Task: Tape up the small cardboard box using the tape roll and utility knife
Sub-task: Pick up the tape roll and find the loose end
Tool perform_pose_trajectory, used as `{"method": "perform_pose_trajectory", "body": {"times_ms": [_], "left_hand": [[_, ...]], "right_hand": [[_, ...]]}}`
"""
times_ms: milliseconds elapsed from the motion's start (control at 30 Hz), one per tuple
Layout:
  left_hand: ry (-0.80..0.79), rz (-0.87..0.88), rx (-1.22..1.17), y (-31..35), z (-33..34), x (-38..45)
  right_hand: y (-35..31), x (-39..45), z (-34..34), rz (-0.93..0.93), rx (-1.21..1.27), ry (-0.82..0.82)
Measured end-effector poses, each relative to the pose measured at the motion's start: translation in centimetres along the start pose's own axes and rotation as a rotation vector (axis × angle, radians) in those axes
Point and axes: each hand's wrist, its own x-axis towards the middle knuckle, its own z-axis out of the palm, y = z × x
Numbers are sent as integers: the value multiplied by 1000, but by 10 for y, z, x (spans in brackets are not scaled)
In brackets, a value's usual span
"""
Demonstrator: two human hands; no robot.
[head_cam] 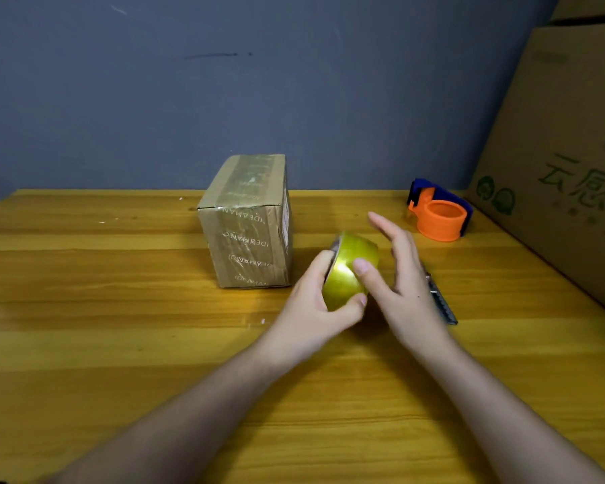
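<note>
Left hand (315,302) grips tape roll (350,270); right hand (399,270), fingers straight, touches it.

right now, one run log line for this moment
left hand grips tape roll | right hand open, thumb on roll | box untouched | knife on table

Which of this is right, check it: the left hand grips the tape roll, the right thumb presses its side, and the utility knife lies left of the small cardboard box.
One detail is wrong. The head view shows the utility knife lying right of the small cardboard box, beside the right hand. The rest holds: the left hand grips the tape roll, and the right thumb presses its side.
</note>
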Motion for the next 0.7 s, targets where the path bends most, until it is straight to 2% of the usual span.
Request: {"method": "perform_pose_trajectory", "body": {"times_ms": [67,133,367,700], "left_hand": [[61,44,186,-1,-3,1],[114,88,368,-2,-7,2],[222,107,616,-7,-9,3],[291,247,881,-7,-9,1]], "right_hand": [[-5,3,-6,-122,-95,-4],[-11,3,-7,-199,-86,8],[-11,-2,-5,-367,-126,83],[-6,0,-7,-301,-158,27]]}}
